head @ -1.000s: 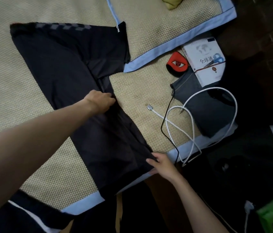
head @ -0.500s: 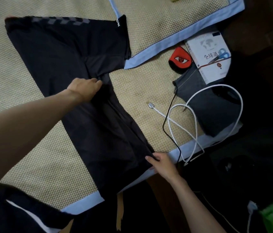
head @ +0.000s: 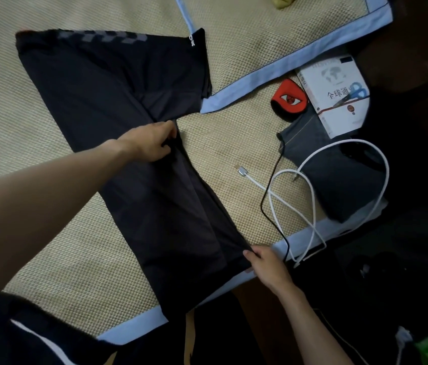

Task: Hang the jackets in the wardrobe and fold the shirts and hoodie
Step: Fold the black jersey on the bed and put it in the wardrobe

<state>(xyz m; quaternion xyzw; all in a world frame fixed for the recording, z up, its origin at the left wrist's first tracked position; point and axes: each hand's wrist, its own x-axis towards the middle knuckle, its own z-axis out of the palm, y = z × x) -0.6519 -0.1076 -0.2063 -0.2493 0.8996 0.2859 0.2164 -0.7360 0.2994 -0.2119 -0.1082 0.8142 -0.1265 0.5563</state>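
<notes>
A black shirt [head: 118,96] with a grey chevron stripe on its sleeve lies flat on the woven bed mat [head: 49,233]. Its body is folded into a long narrow strip running toward the mat's near edge. My left hand [head: 149,143] pinches the fabric at the armpit, where the sleeve meets the body. My right hand [head: 265,264] grips the hem corner at the mat's blue border. A second dark garment with a white stripe [head: 23,335] shows at the bottom left.
White and black cables [head: 310,196] loop across the mat's right side. Beside them lie folded grey cloth [head: 339,175], a red pouch [head: 289,101], and a white book with blue scissors [head: 336,93]. Dark floor and clutter lie to the right.
My left hand slid left along the shirt, then came back right to the armpit fold. The right hand stayed on the hem corner.
</notes>
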